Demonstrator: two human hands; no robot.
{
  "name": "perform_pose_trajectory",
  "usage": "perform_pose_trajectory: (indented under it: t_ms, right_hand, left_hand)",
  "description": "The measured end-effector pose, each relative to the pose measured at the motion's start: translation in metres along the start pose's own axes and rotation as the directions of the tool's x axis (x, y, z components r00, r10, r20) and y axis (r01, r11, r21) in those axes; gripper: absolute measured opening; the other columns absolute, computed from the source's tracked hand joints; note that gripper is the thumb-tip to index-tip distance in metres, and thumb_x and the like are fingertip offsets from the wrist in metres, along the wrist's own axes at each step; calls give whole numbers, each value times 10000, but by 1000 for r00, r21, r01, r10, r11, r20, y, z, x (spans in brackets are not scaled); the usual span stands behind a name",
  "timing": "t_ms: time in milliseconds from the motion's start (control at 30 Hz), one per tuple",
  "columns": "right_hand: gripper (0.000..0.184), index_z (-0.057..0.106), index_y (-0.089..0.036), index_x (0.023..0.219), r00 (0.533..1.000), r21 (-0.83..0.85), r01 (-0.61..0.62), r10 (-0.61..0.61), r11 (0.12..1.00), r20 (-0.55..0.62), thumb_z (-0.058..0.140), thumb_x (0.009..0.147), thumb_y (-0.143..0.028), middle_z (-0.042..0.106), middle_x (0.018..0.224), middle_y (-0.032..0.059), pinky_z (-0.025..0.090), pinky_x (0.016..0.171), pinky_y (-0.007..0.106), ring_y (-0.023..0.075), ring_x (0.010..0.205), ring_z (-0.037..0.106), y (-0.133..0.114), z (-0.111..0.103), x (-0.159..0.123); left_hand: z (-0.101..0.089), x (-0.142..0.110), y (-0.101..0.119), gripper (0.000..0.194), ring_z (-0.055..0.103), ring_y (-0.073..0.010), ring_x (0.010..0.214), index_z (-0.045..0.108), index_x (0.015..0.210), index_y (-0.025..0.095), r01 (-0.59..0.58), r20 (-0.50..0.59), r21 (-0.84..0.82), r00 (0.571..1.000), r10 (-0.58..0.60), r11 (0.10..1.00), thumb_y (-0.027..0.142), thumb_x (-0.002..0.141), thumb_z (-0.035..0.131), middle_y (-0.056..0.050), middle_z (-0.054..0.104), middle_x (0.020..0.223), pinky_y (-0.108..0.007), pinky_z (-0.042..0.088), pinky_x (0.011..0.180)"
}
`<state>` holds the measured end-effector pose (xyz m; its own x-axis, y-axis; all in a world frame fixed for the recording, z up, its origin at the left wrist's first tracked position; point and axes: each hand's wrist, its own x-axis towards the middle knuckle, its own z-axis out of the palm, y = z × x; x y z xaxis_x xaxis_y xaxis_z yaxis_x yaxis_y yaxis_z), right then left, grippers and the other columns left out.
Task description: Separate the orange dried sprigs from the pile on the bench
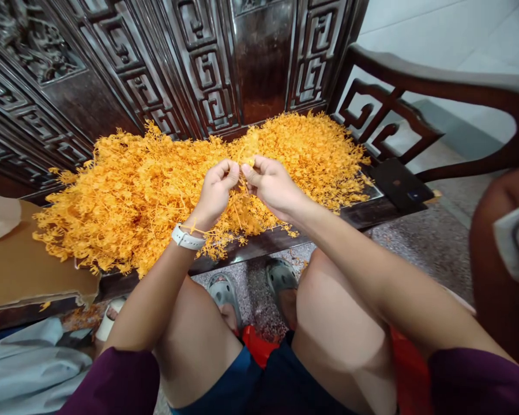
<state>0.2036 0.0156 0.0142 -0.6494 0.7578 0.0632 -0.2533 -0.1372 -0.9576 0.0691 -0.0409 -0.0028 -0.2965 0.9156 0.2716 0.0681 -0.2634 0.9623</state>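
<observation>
My left hand [215, 193], with a white watch [187, 237] on its wrist, is closed in a pinch over the middle of the bench. My right hand [274, 187] is pinched too, its fingertips almost touching those of the left. Between them is a small orange sprig [247, 151], thin-stemmed and looking like plastic; part of it is hidden by the fingers. Beneath and behind both hands lies a large tangled heap of similar orange sprigs [130, 190], and a second heap [313, 147] spreads out on the right.
The dark carved wooden bench has a tall back [263, 75] and an armrest [454, 80] at right. A black flat item [400, 183] sits at its right end. Cardboard [30, 259] lies at left. Parts of other people show at both sides.
</observation>
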Motion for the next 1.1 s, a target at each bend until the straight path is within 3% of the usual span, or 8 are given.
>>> perform_pose_trajectory:
  t_ms: [67, 267, 433, 600, 733, 867, 967, 1100]
  right_hand:
    - [324, 512, -197, 794, 1000, -32, 14, -14, 999, 8, 707, 1022, -317, 485, 728, -31, 334, 613, 272, 105, 655, 402, 0, -1, 1]
    - [327, 526, -198, 765, 991, -144, 117, -124, 983, -40, 732, 1004, -282, 490, 700, -33, 338, 612, 274, 112, 660, 407, -1, -2, 6]
    - [300, 546, -191, 784, 999, 16, -13, 13, 1000, 35, 729, 996, -300, 553, 692, -23, 367, 572, 260, 103, 606, 467, -5, -1, 5]
    - [237, 557, -196, 811, 982, 166, -123, 96, 978, 162, 749, 942, -239, 570, 666, -26, 413, 517, 265, 122, 575, 508, -11, -5, 3]
    - [245, 544, -188, 793, 976, 219, -147, 105, 965, 192, 761, 901, -153, 532, 665, -40, 363, 515, 226, 92, 577, 476, -16, -7, 5]
    - [279, 501, -195, 766, 970, 232, -158, 107, 960, 217, 734, 884, -97, 502, 678, -44, 382, 575, 227, 80, 580, 424, -19, -8, 5]
    - [281, 490, -205, 765, 970, 218, -162, 114, 963, 217, 725, 855, -80, 497, 687, -41, 398, 596, 243, 94, 599, 429, -19, -7, 6]
    - [251, 507, -205, 768, 971, 198, -149, 105, 969, 216, 720, 863, -113, 485, 679, -41, 410, 603, 253, 96, 594, 408, -18, -6, 6]
  left_hand:
    - [2, -2, 4, 322, 523, -115, 676, 547, 741, 209, 63, -7, -49, 998, -63, 997, 375, 979, 687, 4, 534, 755, -258, 501, 658]
    - [11, -3, 10, 255, 533, -103, 609, 573, 813, 220, 87, -125, 3, 988, -86, 996, 363, 994, 682, 11, 558, 722, -220, 484, 553]
    - [12, -4, 18, 238, 573, -97, 617, 521, 813, 218, 248, -5, -195, 967, -254, 949, 305, 1010, 621, -1, 594, 768, -208, 492, 548]
    - [12, -5, 24, 219, 583, -104, 613, 511, 833, 216, 284, 57, -255, 959, -279, 924, 262, 1044, 543, -16, 622, 760, -213, 516, 537]
    - [13, -5, 29, 247, 492, -74, 532, 480, 833, 223, 292, 54, -215, 956, -287, 932, 283, 1056, 568, 18, 566, 713, -159, 411, 441]
    - [13, -5, 35, 297, 299, -38, 428, 438, 797, 223, 293, 47, -224, 956, -290, 930, 257, 1052, 585, 71, 393, 609, -140, 254, 385]
    - [12, -4, 38, 331, 222, -35, 399, 410, 769, 226, 302, 49, -218, 953, -299, 928, 235, 1042, 597, 94, 273, 558, -151, 226, 385]
    - [11, -3, 40, 334, 201, -32, 386, 420, 753, 223, 316, 59, -247, 949, -311, 916, 216, 1019, 621, 99, 271, 531, -165, 210, 380]
